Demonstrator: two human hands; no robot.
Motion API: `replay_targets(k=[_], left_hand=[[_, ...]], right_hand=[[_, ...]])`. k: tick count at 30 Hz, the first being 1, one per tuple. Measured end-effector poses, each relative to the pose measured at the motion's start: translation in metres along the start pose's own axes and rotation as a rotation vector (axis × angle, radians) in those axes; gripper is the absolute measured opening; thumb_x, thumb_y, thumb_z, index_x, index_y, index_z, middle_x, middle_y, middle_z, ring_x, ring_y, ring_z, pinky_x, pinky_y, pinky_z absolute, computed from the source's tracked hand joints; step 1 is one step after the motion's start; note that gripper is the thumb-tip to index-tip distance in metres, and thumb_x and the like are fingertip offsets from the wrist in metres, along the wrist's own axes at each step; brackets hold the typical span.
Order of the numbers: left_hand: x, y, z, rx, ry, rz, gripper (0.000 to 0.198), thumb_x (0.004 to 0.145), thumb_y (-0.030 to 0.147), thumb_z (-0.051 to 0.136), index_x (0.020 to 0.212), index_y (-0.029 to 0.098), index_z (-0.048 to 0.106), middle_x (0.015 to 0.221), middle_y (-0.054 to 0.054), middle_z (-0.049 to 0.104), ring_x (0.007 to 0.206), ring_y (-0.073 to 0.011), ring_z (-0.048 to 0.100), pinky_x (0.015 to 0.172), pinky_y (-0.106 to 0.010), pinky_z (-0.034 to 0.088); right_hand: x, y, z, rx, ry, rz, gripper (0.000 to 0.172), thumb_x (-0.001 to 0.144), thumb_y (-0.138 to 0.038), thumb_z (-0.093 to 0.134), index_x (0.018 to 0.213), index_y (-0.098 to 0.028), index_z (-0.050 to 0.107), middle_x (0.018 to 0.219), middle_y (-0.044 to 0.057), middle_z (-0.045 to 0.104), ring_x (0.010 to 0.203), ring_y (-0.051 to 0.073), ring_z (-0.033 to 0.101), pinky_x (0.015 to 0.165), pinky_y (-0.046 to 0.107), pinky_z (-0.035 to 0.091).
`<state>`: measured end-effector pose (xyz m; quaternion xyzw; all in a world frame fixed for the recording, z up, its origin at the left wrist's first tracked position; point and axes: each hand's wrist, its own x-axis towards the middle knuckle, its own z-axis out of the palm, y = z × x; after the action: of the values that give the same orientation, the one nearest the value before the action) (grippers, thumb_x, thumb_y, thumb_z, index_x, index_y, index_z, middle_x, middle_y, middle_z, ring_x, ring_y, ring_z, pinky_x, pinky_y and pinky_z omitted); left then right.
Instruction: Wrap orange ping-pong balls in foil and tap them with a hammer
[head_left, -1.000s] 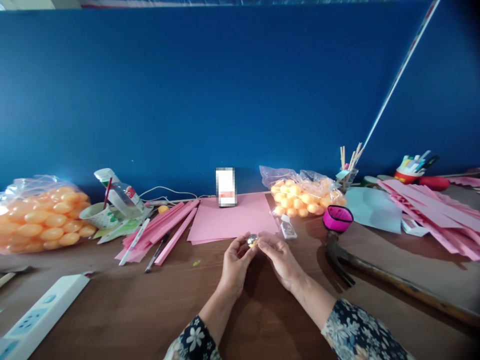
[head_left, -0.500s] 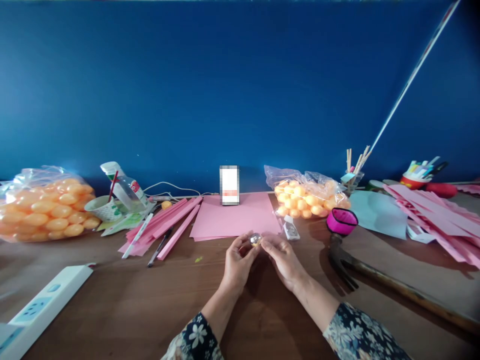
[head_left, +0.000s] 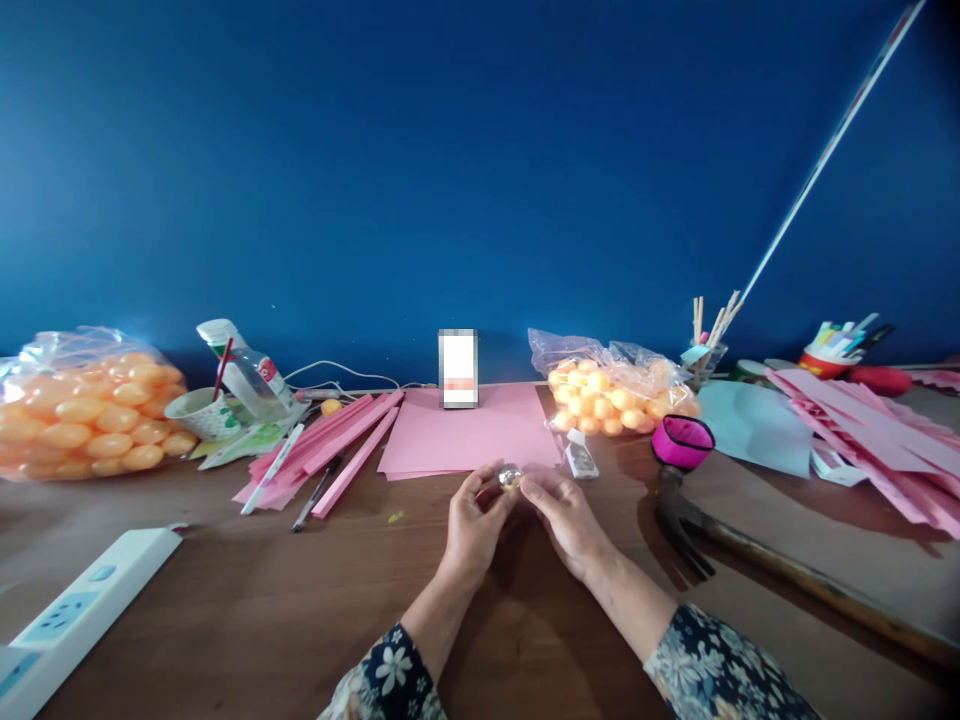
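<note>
A small shiny round silver object point(head_left: 509, 477) is held up between my two hands, in front of the pink paper sheets point(head_left: 469, 430). My left hand point(head_left: 474, 525) grips it from the left, with thumb and fingers closed around its side. From the right, the pinched fingertips of my right hand point(head_left: 568, 520) meet its edge. A pale yellowish bit shows on its lower edge; I cannot make out what it is. Just beyond my right hand lies a small white and clear packet point(head_left: 580, 456).
A claw hammer point(head_left: 795, 570) and a bright pink band point(head_left: 682, 442) lie on the right. Bags of orange balls stand left point(head_left: 97, 425) and right point(head_left: 600, 395). Pink strips point(head_left: 322, 450), a paper cup point(head_left: 204, 415), a power strip point(head_left: 90, 610) and a propped phone point(head_left: 458, 368) are also there.
The view has shifted very slightly. Both hands stay on the silver object, which appears turned a little.
</note>
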<state>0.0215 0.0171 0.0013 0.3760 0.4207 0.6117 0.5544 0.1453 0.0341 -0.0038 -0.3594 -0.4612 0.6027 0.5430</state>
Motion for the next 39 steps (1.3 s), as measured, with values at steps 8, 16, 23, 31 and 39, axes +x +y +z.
replay_targets(k=[8,16,23,31,39], left_hand=[[-0.0001,-0.0007,0.0001,-0.02,-0.003,-0.013,0.047,0.063,0.025,0.072,0.107,0.017,0.057,0.102,-0.011,0.067,0.093,-0.0226,0.063,0.083,-0.035,0.049],[0.0004,-0.001,0.0,-0.037,0.002,-0.009,0.047,0.062,0.023,0.073,0.106,0.017,0.057,0.107,-0.012,0.065,0.096,-0.0236,0.062,0.083,-0.034,0.049],[0.0006,-0.0003,0.0007,-0.053,0.015,-0.028,0.047,0.059,0.022,0.074,0.103,0.016,0.059,0.1,-0.011,0.068,0.091,-0.0222,0.063,0.079,-0.032,0.05],[0.0013,-0.002,-0.0001,-0.038,-0.01,0.028,0.043,0.063,0.02,0.071,0.103,0.017,0.058,0.103,-0.01,0.066,0.096,-0.0221,0.061,0.084,-0.034,0.048],[0.0021,-0.0023,-0.0001,-0.053,-0.004,0.014,0.044,0.06,0.02,0.073,0.102,0.016,0.058,0.102,-0.01,0.066,0.095,-0.0223,0.062,0.082,-0.033,0.049]], right_hand=[[-0.0009,0.0008,-0.0001,0.027,-0.018,-0.005,0.017,0.073,-0.035,0.066,0.075,-0.019,0.067,0.084,0.003,0.066,0.084,0.02,0.058,0.082,0.035,0.042],[-0.0005,-0.0006,0.0008,0.022,-0.024,0.001,0.017,0.073,-0.036,0.065,0.075,-0.019,0.066,0.082,0.003,0.066,0.083,0.02,0.058,0.08,0.034,0.043],[-0.002,-0.004,0.0027,0.05,-0.053,0.02,0.016,0.075,-0.035,0.064,0.075,-0.019,0.065,0.078,0.002,0.066,0.079,0.02,0.058,0.077,0.034,0.045],[-0.0014,-0.0003,0.0016,0.073,-0.039,0.017,0.016,0.074,-0.034,0.065,0.081,-0.019,0.064,0.084,0.003,0.067,0.084,0.021,0.059,0.08,0.036,0.044],[-0.001,0.0001,0.0004,0.03,-0.035,0.011,0.018,0.073,-0.036,0.065,0.08,-0.019,0.066,0.088,0.004,0.067,0.087,0.022,0.058,0.082,0.036,0.042]])
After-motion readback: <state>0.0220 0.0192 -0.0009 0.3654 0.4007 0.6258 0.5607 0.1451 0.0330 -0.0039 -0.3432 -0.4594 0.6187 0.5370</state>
